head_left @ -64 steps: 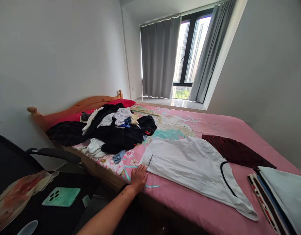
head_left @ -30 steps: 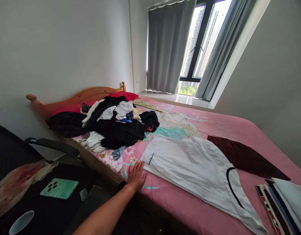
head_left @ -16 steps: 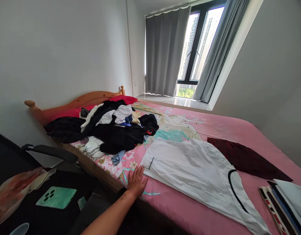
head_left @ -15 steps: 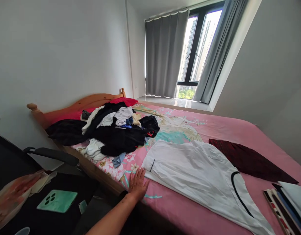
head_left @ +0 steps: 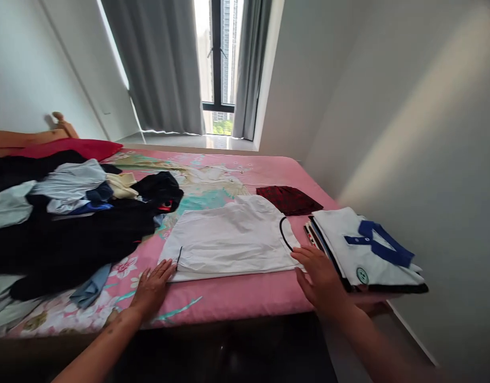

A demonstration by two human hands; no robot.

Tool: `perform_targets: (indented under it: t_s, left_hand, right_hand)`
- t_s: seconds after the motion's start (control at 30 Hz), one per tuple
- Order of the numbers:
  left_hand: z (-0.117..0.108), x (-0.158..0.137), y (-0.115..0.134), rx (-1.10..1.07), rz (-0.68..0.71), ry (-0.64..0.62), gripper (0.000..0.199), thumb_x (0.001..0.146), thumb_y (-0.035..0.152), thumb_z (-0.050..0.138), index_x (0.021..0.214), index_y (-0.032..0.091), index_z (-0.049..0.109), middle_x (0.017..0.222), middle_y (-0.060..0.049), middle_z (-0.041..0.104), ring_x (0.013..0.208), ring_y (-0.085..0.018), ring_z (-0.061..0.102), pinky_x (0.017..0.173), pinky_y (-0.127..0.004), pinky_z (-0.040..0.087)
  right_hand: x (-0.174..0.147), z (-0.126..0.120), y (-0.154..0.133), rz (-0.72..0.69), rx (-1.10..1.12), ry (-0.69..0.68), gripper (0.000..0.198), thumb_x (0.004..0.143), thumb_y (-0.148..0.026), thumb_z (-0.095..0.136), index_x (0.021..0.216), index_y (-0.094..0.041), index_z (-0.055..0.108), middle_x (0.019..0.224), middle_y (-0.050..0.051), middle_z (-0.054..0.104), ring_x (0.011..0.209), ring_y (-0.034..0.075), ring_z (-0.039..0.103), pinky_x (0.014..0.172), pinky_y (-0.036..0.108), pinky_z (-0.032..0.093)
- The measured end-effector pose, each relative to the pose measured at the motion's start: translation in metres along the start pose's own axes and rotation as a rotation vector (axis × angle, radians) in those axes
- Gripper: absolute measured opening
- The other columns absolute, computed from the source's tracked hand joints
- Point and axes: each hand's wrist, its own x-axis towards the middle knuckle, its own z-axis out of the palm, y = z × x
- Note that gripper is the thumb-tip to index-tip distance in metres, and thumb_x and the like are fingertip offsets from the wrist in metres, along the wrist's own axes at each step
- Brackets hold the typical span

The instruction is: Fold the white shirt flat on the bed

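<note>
A white garment with black trim [head_left: 233,236] lies spread flat on the bed, folded over along its near edge. At its left end my left hand [head_left: 152,287] rests palm down, fingers stretched out and fingertips on the cloth's edge. My right hand [head_left: 319,274] is at the garment's right end, beside the black curved stripe, with fingers apart and nothing in them. Whether it touches the cloth I cannot tell. Just right of that hand sits a stack of folded clothes, topped by a white polo shirt with a blue collar [head_left: 348,239].
A loose heap of mixed clothes [head_left: 89,223] covers the bed's left side, near a red pillow [head_left: 97,149]. Behind the white garment lies a dark red checked cloth [head_left: 288,200]. The pink bedsheet [head_left: 237,298] ends at the near bed edge. A wall rises at the right.
The view has swung right, bringing the whole clothes stack into sight. My right hand has come into view at the garment's right end. My left hand remains by its left end.
</note>
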Motion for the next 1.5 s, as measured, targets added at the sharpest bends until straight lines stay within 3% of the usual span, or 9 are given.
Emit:
perform_targets:
  t_s: [0.17, 0.37, 0.63, 0.77, 1.0, 1.17, 1.33, 1.4, 1.5]
  left_hand:
    - [0.005, 0.008, -0.012, 0.011, 0.032, -0.032, 0.060, 0.076, 0.006, 0.034, 0.130, 0.027, 0.048, 0.139, 0.000, 0.044, 0.129, -0.020, 0.039, 0.108, -0.048, 0.023]
    - [0.002, 0.016, -0.016, 0.034, 0.051, -0.025, 0.054, 0.078, 0.009, 0.036, 0.126, 0.028, 0.053, 0.134, 0.000, 0.050, 0.122, -0.020, 0.047, 0.106, -0.042, 0.030]
    - [-0.022, 0.022, -0.022, 0.067, 0.095, -0.073, 0.057, 0.081, 0.003, 0.030, 0.126, 0.031, 0.053, 0.133, 0.003, 0.050, 0.125, -0.018, 0.044, 0.108, -0.045, 0.023]
    - [-0.028, -0.015, -0.026, 0.098, 0.134, -0.043, 0.056, 0.083, 0.005, 0.032, 0.129, 0.031, 0.050, 0.137, 0.004, 0.046, 0.127, -0.019, 0.042, 0.110, -0.045, 0.016]
    - [-0.036, -0.077, -0.024, 0.119, 0.077, -0.112, 0.069, 0.072, -0.001, 0.037, 0.130, 0.033, 0.048, 0.141, 0.003, 0.040, 0.134, -0.024, 0.031, 0.110, -0.055, 0.010]
    - [-0.052, -0.039, 0.020, -0.027, 0.177, -0.103, 0.059, 0.076, 0.011, 0.041, 0.132, 0.032, 0.046, 0.143, 0.002, 0.037, 0.135, -0.022, 0.031, 0.107, -0.050, 0.029]
    - [-0.040, 0.022, 0.109, -0.138, 0.396, -0.053, 0.054, 0.084, 0.007, 0.031, 0.131, 0.028, 0.047, 0.141, 0.001, 0.042, 0.133, -0.014, 0.033, 0.110, -0.040, 0.027]
    - [-0.024, 0.029, 0.119, -0.121, 0.375, -0.028, 0.047, 0.089, 0.022, 0.037, 0.135, 0.029, 0.041, 0.143, -0.002, 0.039, 0.134, -0.019, 0.032, 0.111, -0.048, 0.022]
    - [0.003, 0.021, 0.104, -0.063, 0.262, 0.015, 0.060, 0.087, 0.049, 0.043, 0.142, 0.029, 0.029, 0.147, -0.006, 0.030, 0.135, -0.026, 0.029, 0.111, -0.054, 0.013]
  right_hand:
    - [-0.041, 0.067, 0.033, 0.117, -0.105, -0.432, 0.057, 0.074, -0.003, 0.038, 0.127, -0.017, 0.050, 0.136, 0.007, 0.046, 0.131, 0.023, 0.032, 0.110, 0.047, 0.021]
    - [-0.036, 0.122, 0.051, 0.067, -0.136, -0.461, 0.047, 0.084, -0.009, 0.039, 0.127, -0.024, 0.051, 0.133, 0.005, 0.049, 0.128, 0.020, 0.036, 0.111, 0.045, 0.019]
    - [-0.031, 0.116, 0.058, 0.109, -0.151, -0.439, 0.046, 0.085, -0.007, 0.039, 0.126, -0.023, 0.053, 0.130, 0.003, 0.053, 0.120, 0.021, 0.045, 0.103, 0.040, 0.031]
    - [-0.050, 0.102, 0.045, 0.062, -0.112, -0.437, 0.050, 0.084, -0.003, 0.037, 0.125, -0.025, 0.053, 0.129, 0.002, 0.054, 0.122, 0.021, 0.044, 0.103, 0.042, 0.031]
    - [-0.071, 0.072, 0.015, 0.101, -0.028, -0.699, 0.059, 0.076, -0.006, 0.043, 0.132, -0.023, 0.045, 0.139, 0.004, 0.042, 0.130, 0.030, 0.034, 0.103, 0.061, 0.026]
    - [-0.020, 0.062, -0.019, 0.113, 0.172, -0.583, 0.045, 0.090, -0.028, 0.038, 0.134, -0.021, 0.042, 0.143, 0.005, 0.037, 0.134, 0.022, 0.028, 0.108, 0.049, 0.028]
    - [0.041, 0.106, -0.076, 0.009, 0.317, -0.498, 0.042, 0.093, -0.027, 0.032, 0.134, -0.021, 0.041, 0.144, 0.002, 0.036, 0.135, 0.018, 0.024, 0.112, 0.043, 0.021]
    - [0.045, 0.129, -0.082, -0.043, 0.333, -0.539, 0.044, 0.094, -0.035, 0.034, 0.136, -0.024, 0.038, 0.145, 0.001, 0.033, 0.136, 0.019, 0.022, 0.113, 0.048, 0.015]
    - [0.031, 0.155, -0.070, -0.010, 0.305, -0.614, 0.056, 0.092, -0.050, 0.033, 0.142, -0.024, 0.028, 0.149, 0.004, 0.024, 0.138, 0.024, 0.017, 0.112, 0.055, 0.010]
